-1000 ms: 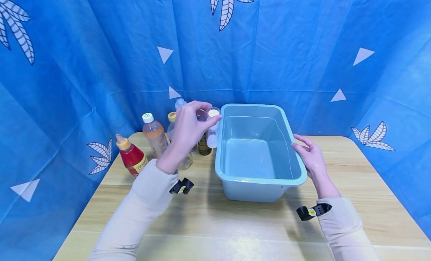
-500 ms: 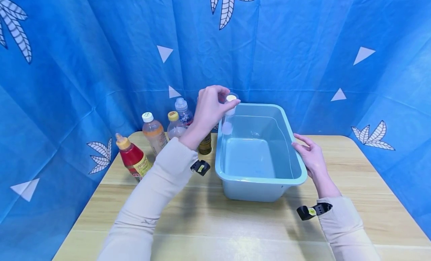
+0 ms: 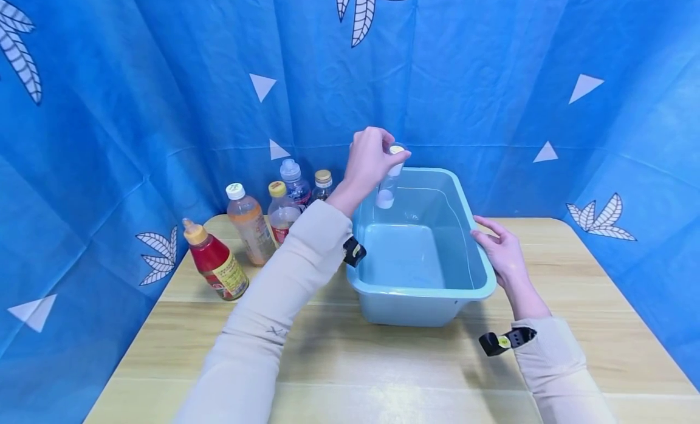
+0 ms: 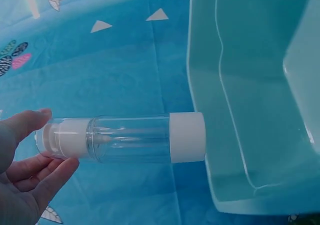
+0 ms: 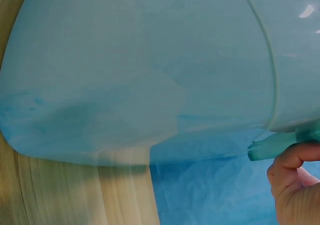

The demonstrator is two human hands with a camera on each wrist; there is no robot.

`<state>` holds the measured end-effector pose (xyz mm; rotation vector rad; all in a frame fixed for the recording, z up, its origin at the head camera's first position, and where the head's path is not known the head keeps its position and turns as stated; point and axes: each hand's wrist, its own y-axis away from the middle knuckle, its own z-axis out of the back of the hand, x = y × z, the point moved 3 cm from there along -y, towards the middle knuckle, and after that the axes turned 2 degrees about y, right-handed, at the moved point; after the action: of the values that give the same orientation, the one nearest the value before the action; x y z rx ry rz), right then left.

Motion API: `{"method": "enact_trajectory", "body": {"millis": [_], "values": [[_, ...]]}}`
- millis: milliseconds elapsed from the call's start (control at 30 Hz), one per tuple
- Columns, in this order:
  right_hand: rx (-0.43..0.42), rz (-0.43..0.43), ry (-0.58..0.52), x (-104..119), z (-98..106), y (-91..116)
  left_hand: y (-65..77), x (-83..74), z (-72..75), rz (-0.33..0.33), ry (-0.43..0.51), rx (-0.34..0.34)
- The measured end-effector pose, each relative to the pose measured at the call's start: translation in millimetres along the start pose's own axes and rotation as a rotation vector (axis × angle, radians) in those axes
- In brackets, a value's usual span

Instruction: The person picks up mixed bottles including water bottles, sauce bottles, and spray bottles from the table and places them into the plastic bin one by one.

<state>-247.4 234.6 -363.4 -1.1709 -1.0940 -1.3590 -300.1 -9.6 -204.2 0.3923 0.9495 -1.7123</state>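
Note:
Up over the back left rim of the light blue plastic basin (image 3: pixel 415 308), my left hand (image 3: pixel 367 160) holds a clear pump bottle (image 3: pixel 386 196) by its capped top, thumb on one side and fingers on the other. In the left wrist view the bottle (image 4: pixel 135 137) shows a white pump inside a clear cap, a see-through body and a white base, the base overlapping the basin's edge. My right hand (image 3: pixel 505 254) grips the basin's right rim. The right wrist view has its curled fingers (image 5: pixel 295 157) at the rim, with the basin's outer wall filling most of the picture.
Left of the basin on the wooden table (image 3: pixel 383 375) stand a red squeeze bottle (image 3: pixel 217 260), a white-capped bottle (image 3: pixel 251 226), a yellow-capped bottle (image 3: pixel 283 212), a clear-topped bottle (image 3: pixel 296 184) and a gold-capped bottle (image 3: pixel 322 184). A blue curtain (image 3: pixel 465 96) hangs behind.
My left hand has lifted the pump bottle from among the other bottles and carried it up and right, over the basin's rim. My right hand stays on the basin.

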Motion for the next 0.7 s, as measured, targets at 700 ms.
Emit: {"method": "enact_trajectory", "body": {"millis": [700], "values": [[-0.028,0.010,0.065,-1.9,-0.3,-2.3,-30.9,26.5,-60.0,0.141,-0.064,0.012]]}}
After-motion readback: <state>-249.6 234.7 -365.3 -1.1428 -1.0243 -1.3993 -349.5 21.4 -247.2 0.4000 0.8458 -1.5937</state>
